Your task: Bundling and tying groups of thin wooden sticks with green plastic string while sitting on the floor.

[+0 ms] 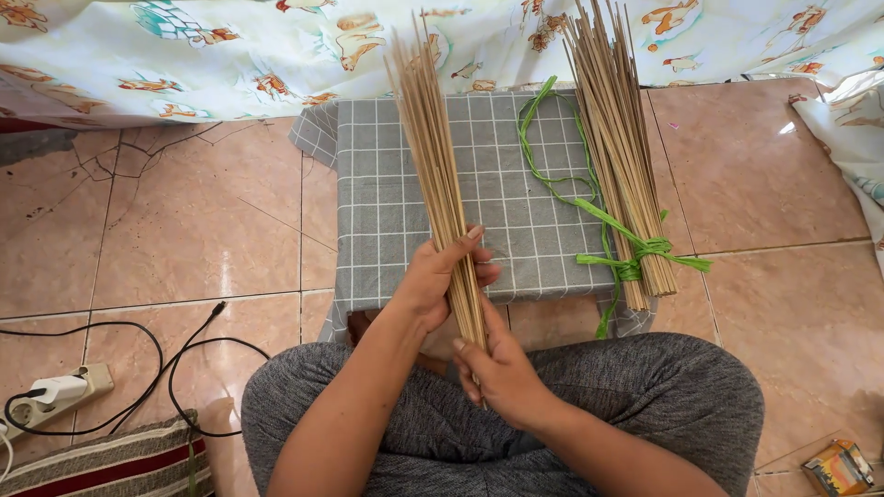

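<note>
My left hand is wrapped around the middle of a loose bundle of thin bamboo sticks that fans out away from me. Around the near end of the same bundle, just above my lap, my right hand is closed. A second bundle of sticks lies on the right of a grey checked cloth, tied near its lower end with a green plastic strip. The strip's loose tail loops across the cloth.
The checked cloth covers a low stool on a pinkish tiled floor. A patterned white fabric hangs along the back. A power strip with black cables lies at the left, a striped cushion below it, and a small box at bottom right.
</note>
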